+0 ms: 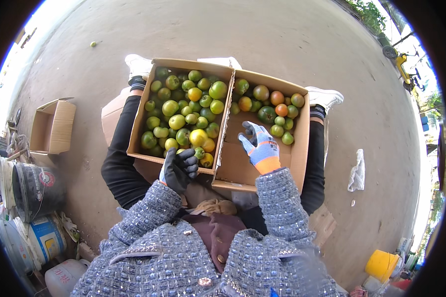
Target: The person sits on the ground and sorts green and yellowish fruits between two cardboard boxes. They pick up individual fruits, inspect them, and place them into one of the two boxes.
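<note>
Two cardboard boxes stand side by side between my legs. The left box is filled with green and yellowish tomatoes. In the right box, green and reddish tomatoes lie along the far side and far right, with bare cardboard showing nearer me. My left hand, in a black-palmed glove, is at the left box's near edge, palm partly up and fingers curled beside the tomatoes; I see nothing in it. Over the right box's bare floor is my right hand, gloved in blue and black, fingers bent and apart, with no tomato visible in it.
Left on the concrete floor sits another cardboard box. A black bucket, a white-and-blue bucket and a plastic jug line the lower left. A plastic bag lies right; a yellow container is lower right. One small tomato lies far left.
</note>
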{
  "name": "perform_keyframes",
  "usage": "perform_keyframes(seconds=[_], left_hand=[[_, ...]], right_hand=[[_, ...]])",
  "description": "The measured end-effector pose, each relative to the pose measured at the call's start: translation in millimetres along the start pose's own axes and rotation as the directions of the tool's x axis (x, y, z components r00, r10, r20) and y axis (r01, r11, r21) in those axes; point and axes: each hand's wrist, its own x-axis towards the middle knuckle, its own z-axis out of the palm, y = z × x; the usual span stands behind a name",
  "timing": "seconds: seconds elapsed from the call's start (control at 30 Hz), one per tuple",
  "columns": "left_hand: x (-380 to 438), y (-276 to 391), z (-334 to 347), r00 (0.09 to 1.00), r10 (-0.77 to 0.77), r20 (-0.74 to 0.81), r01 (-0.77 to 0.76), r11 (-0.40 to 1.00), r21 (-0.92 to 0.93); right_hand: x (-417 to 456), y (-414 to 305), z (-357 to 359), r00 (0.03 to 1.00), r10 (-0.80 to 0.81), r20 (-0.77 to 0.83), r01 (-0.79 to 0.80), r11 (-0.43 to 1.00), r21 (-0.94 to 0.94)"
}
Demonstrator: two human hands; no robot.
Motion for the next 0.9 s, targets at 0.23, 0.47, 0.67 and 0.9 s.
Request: perform_keyframes(seconds=[0.23,0.47,0.67,0.9], left_hand=[[1.9,-2.0,-2.6,0.990,-0.020,0.142,0.029,0.998,-0.059],[-2.8,-1.2,7.4,1.000,0.007,0.015,-0.007,1.000,0.000],[-0.6,-0.7,1.9,0.996,0.000,0.093,0.004,0.999,-0.035],[1.0,-4.8,-5.1,0.997,0.026,-0.073,-0.026,1.000,0.003]], right_hand=[[30.9,86.7,31.6,0.943,0.324,-0.076,-0.221,0.437,-0.872],[35.7,76.2,30.7,0.990,0.130,0.048,-0.035,0.573,-0.819],[17.2,41.1,16.6,0.986,0.079,-0.149,-0.090,0.993,-0.072],[-23.5,-26.8,40.2,0.910,-0.402,0.099,0.404,0.915,0.010]])
